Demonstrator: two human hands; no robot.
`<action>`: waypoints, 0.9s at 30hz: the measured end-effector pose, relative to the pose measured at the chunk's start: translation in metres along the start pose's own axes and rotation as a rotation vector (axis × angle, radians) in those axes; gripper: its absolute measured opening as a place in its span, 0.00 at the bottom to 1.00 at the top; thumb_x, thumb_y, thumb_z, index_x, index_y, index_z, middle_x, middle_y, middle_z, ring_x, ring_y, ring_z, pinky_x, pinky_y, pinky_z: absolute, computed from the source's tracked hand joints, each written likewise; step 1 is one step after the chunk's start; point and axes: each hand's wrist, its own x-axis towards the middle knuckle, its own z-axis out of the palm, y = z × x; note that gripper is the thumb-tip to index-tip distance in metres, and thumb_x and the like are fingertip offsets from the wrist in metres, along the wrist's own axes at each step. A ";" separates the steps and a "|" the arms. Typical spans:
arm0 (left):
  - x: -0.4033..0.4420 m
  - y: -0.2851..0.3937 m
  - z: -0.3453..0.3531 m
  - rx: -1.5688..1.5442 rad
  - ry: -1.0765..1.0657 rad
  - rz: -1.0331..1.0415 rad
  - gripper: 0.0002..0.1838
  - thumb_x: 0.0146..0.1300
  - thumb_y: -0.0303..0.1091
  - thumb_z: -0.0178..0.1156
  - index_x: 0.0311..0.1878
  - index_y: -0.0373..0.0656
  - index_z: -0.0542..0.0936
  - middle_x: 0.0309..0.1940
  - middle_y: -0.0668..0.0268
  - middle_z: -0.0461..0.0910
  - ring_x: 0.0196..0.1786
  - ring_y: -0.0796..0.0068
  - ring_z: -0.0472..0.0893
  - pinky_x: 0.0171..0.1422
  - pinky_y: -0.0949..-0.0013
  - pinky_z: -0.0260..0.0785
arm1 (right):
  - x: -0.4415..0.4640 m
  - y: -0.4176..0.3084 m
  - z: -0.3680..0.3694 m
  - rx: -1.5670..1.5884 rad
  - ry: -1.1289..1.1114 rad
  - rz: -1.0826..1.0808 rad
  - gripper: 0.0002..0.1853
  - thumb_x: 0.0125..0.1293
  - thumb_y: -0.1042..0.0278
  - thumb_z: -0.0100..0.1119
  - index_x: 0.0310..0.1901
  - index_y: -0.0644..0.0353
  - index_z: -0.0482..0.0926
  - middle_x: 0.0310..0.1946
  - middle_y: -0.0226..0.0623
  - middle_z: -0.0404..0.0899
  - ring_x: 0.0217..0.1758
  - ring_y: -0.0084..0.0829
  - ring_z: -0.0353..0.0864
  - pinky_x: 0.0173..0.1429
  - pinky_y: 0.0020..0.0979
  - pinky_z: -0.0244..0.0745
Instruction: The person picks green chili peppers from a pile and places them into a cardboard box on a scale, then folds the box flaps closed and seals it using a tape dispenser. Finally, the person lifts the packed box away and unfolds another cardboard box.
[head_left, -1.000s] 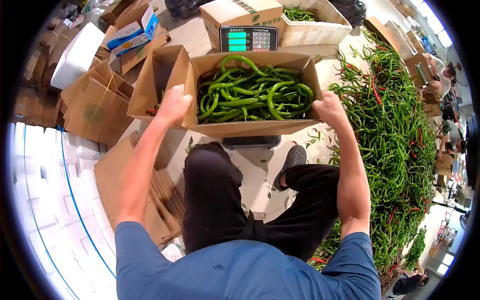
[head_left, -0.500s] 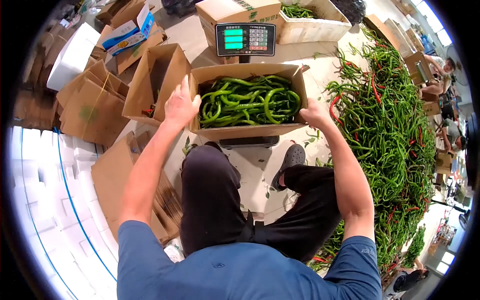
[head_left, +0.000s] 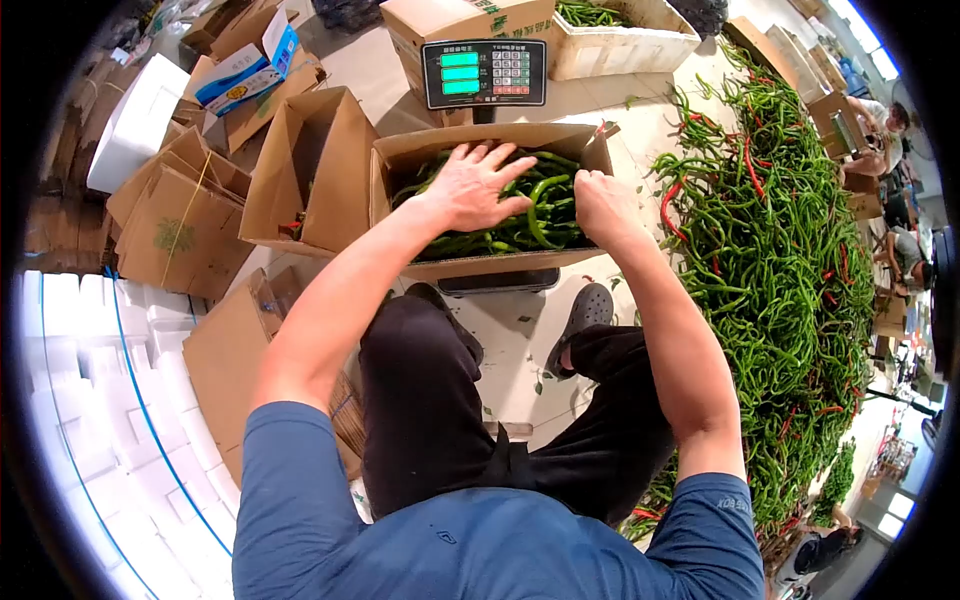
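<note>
A cardboard box full of long green chili peppers sits on a scale platform in front of me. My left hand lies palm down on the peppers with its fingers spread. Over the box's right end, my right hand is closed, its fingers curled at the inner side of the wall. What those fingers hold, if anything, is hidden. Behind the box stands the scale's lit display and keypad.
To the right spreads a large heap of green chilies with some red ones. An open carton stands left of the box, beside folded cardboard. White foam boxes are stacked at left. Other people sit at far right.
My left hand has left the box's left edge and now rests on the peppers. My right hand has shifted slightly inward and up along the right end.
</note>
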 end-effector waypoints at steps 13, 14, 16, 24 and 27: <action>0.007 0.009 0.019 0.025 -0.267 -0.139 0.36 0.76 0.67 0.42 0.79 0.60 0.66 0.70 0.49 0.72 0.74 0.49 0.68 0.80 0.40 0.48 | -0.005 -0.007 -0.051 0.456 -0.070 0.106 0.17 0.67 0.55 0.68 0.50 0.59 0.86 0.39 0.47 0.87 0.46 0.48 0.86 0.53 0.44 0.79; 0.006 0.007 0.019 0.028 -0.251 -0.136 0.36 0.76 0.67 0.42 0.79 0.60 0.67 0.68 0.50 0.74 0.73 0.49 0.69 0.80 0.41 0.49 | 0.003 -0.006 -0.043 0.526 -0.141 0.137 0.19 0.65 0.53 0.70 0.48 0.60 0.87 0.36 0.48 0.87 0.42 0.45 0.87 0.51 0.43 0.80; 0.003 0.007 0.022 0.037 -0.206 -0.129 0.35 0.75 0.67 0.43 0.77 0.60 0.69 0.64 0.50 0.76 0.70 0.49 0.71 0.78 0.43 0.52 | 0.014 -0.006 -0.024 0.580 -0.164 0.273 0.19 0.65 0.55 0.70 0.48 0.63 0.87 0.34 0.48 0.87 0.39 0.43 0.87 0.49 0.43 0.80; -0.005 0.007 0.022 -0.018 -0.127 -0.191 0.32 0.73 0.66 0.48 0.71 0.60 0.77 0.57 0.53 0.82 0.63 0.52 0.77 0.74 0.52 0.59 | 0.027 0.008 0.002 0.788 0.040 0.353 0.20 0.69 0.64 0.64 0.56 0.70 0.82 0.50 0.52 0.87 0.50 0.44 0.88 0.62 0.38 0.80; -0.003 0.002 0.026 -0.013 -0.085 -0.172 0.32 0.73 0.66 0.47 0.71 0.60 0.77 0.57 0.53 0.82 0.63 0.53 0.77 0.74 0.52 0.59 | 0.024 0.026 0.007 0.746 0.080 0.189 0.21 0.67 0.68 0.60 0.60 0.66 0.81 0.56 0.52 0.85 0.61 0.46 0.84 0.68 0.37 0.75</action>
